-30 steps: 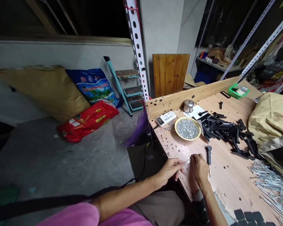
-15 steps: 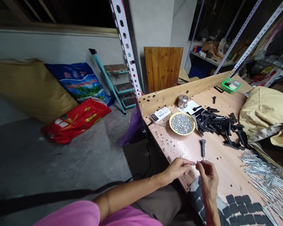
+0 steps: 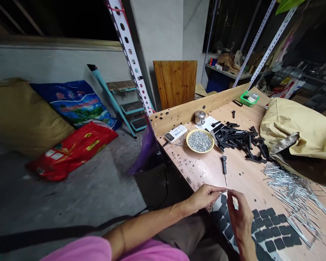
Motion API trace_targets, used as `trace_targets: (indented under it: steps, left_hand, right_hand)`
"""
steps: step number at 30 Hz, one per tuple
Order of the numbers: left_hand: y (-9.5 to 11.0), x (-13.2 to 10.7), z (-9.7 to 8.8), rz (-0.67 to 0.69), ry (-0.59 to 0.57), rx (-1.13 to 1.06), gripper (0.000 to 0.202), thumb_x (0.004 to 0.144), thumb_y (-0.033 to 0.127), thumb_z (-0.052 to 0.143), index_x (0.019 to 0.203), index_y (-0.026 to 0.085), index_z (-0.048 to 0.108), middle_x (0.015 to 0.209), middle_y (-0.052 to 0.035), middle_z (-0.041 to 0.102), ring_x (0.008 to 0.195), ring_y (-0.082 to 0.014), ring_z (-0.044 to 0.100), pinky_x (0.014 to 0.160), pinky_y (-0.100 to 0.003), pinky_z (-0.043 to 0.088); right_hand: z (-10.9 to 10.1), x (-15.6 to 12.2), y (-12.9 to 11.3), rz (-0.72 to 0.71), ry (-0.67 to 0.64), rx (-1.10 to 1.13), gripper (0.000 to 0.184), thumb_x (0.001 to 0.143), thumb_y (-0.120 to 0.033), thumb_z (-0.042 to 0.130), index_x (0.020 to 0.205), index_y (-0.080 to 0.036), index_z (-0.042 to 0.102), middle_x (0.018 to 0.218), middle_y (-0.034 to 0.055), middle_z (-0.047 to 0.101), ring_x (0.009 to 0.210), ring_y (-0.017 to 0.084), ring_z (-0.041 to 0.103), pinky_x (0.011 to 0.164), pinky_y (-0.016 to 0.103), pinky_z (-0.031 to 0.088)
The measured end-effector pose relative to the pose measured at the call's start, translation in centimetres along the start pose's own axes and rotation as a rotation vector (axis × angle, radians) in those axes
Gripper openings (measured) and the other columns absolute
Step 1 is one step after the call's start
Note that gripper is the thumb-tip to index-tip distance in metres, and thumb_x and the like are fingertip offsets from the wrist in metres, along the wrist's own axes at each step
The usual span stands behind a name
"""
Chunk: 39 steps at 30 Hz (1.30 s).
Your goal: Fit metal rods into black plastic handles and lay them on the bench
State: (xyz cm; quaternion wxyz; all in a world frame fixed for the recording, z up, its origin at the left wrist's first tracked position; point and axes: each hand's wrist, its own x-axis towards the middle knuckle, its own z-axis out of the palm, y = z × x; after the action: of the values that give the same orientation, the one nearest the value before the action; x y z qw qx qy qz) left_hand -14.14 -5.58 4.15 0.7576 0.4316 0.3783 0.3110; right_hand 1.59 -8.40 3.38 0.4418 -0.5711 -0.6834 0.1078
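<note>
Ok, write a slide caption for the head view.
Left hand and right hand pinch a small metal piece over a bench.

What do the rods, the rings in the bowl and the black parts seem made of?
The rods look like plated steel, with a bright silvery sheen. The small rings glint likewise, probably plated metal. The black parts look like matte moulded plastic, going by their dull surface.

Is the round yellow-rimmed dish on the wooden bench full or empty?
Full: the round yellow-rimmed dish holds small silver metal pieces, covering its whole inside.
</note>
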Motion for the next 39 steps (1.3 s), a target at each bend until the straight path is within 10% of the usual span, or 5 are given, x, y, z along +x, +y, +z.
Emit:
trace_targets:
  steps: [11,22,30,35,39]
  left_hand:
    - [0.3,-0.2,-1.3,-0.230,-0.295,0.062,0.056,0.070,0.044,0.067,0.116,0.013,0.061,0.051,0.0079,0.042,0.039,-0.0016,0.023,0.039,-0.018,0.012]
    - [0.0,-1.1,0.7,0.327,0.047,0.588,0.015,0.079,0.026,0.060,0.086,0.027,0.074,0.080,-0.0044,0.068,0.079,-0.0169,0.060,0.068,-0.021,0.041]
    - [0.9,-0.2,-0.5,-0.350,-0.475,0.059,0.045,0.067,0.054,0.068,0.090,0.015,0.069,0.045,0.0094,0.029,0.038,-0.0031,0.015,0.040,-0.019,0.009]
    - [0.6,-0.4,-0.2,-0.171,-0.306,0.064,0.052,0.062,0.058,0.070,0.084,0.011,0.068,0.046,0.0084,0.033,0.041,-0.0022,0.021,0.041,-0.019,0.008]
    - [0.3,-0.2,-0.3,-0.394,-0.545,-0.035,0.055,0.057,0.056,0.074,0.090,0.013,0.066,0.043,0.0113,0.027,0.037,-0.0021,0.014,0.040,-0.019,0.005]
  right_hand:
    - [-4.1,0.7,-0.5,-0.005,-0.317,0.055,0.029,0.084,-0.046,0.052,0.077,-0.024,0.069,0.074,0.0048,0.070,0.067,0.018,0.067,0.059,0.026,0.054]
    - [-3.5,-0.7,0.1,-0.134,-0.215,-0.046,0.021,0.090,-0.034,0.047,0.082,-0.023,0.063,0.073,0.0023,0.068,0.065,0.015,0.066,0.058,0.022,0.052]
    - [-4.3,-1.6,-0.1,-0.279,-0.252,-0.001,0.018,0.089,-0.019,0.047,0.099,-0.023,0.062,0.085,0.0044,0.067,0.076,0.015,0.065,0.067,0.024,0.053]
    - [-4.8,-1.4,0.2,-0.321,-0.289,-0.028,0.020,0.092,-0.019,0.043,0.103,-0.023,0.059,0.086,0.0053,0.065,0.076,0.015,0.064,0.065,0.024,0.053]
    - [-5.2,-1.3,0.3,-0.383,-0.352,-0.020,0.021,0.091,-0.015,0.042,0.106,-0.023,0.056,0.086,0.0060,0.063,0.077,0.015,0.062,0.066,0.024,0.052]
